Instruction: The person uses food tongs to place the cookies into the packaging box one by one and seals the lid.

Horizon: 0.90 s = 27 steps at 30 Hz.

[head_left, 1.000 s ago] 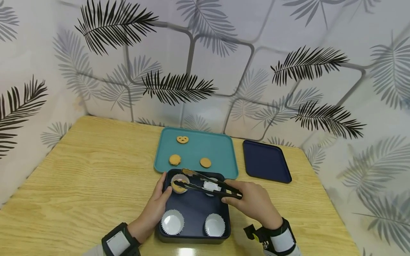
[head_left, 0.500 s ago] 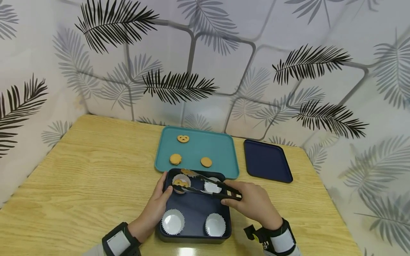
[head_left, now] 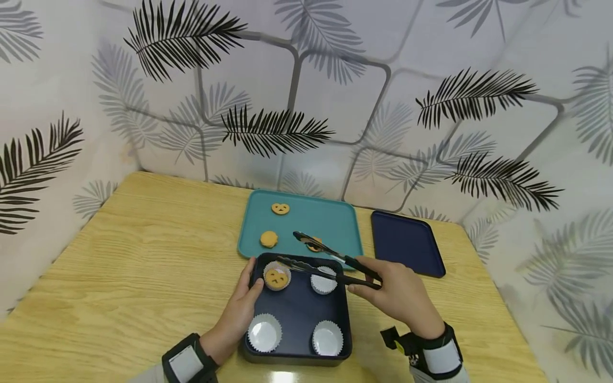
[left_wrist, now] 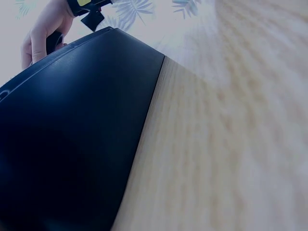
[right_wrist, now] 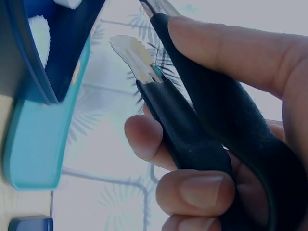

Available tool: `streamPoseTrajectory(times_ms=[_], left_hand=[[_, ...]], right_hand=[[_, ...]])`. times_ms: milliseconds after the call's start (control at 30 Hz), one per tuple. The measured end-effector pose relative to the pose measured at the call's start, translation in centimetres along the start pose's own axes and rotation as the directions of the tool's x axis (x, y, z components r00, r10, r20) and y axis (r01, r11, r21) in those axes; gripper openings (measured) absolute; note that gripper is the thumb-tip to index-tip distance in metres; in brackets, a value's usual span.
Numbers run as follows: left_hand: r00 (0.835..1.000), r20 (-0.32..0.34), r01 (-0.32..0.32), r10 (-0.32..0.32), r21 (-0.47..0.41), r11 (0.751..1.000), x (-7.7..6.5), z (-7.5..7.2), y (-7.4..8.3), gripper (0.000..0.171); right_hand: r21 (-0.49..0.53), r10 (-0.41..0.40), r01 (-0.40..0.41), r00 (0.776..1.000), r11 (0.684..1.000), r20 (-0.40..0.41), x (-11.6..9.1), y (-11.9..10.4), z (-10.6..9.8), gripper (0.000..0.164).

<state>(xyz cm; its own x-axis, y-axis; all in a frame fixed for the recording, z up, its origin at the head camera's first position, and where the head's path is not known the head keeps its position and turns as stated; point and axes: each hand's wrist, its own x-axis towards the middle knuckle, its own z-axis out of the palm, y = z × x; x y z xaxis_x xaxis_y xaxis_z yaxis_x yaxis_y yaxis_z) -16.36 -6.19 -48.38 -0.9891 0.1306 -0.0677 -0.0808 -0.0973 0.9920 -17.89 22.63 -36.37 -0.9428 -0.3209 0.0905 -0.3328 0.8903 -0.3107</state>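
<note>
My left hand (head_left: 237,308) grips the left wall of a deep navy pan (head_left: 299,316), thumb over the rim; the wall also fills much of the left wrist view. Fluted white paper cups stand in its corners: near left (head_left: 265,334), near right (head_left: 328,339), far right (head_left: 328,286) and far left. In the far-left cup lies a pretzel-shaped cookie (head_left: 276,279). My right hand (head_left: 399,292) holds tongs (head_left: 356,280) with black handles (right_wrist: 178,115), their arms spread and nothing between the tips. One arm crosses above the pan, the other overlaps a round cookie (head_left: 314,245).
Behind the pan lies a teal tray (head_left: 325,218). It bears another pretzel-shaped cookie (head_left: 280,209), a thicker round cookie (head_left: 268,239) and the partly covered one. A small navy tray (head_left: 407,242) sits to its right. The wooden table (head_left: 158,255) ends at a leaf-patterned wall (head_left: 258,80).
The tongs have come away from the cookie in the far-left cup and moved up and right, their arms spread. The cookie stays in the cup. My left hand still holds the pan.
</note>
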Motion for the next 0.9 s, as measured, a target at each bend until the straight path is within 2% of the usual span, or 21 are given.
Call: streamPoseTrajectory(times_ms=[233, 600, 900], left_hand=[[1.0, 0.003, -0.013, 0.013, -0.002, 1.0, 0.0, 0.1, -0.1, 0.06], [1.0, 0.0, 0.001, -0.001, 0.015, 1.0, 0.1, -0.1, -0.2, 0.06], [1.0, 0.006, 0.0, 0.0, -0.001, 1.0, 0.1, 0.0, -0.3, 0.059]], right_hand=[[0.047, 0.064, -0.064, 0.998, 0.997, 0.0, 1.7, 0.9, -0.1, 0.057], [0.121, 0.134, -0.141, 0.989, 0.983, 0.065, 6.7, 2.3, 2.1, 0.066], [0.023, 0.199, -0.202, 0.977, 0.979, 0.076, 11.2, 2.2, 3.8, 0.069]])
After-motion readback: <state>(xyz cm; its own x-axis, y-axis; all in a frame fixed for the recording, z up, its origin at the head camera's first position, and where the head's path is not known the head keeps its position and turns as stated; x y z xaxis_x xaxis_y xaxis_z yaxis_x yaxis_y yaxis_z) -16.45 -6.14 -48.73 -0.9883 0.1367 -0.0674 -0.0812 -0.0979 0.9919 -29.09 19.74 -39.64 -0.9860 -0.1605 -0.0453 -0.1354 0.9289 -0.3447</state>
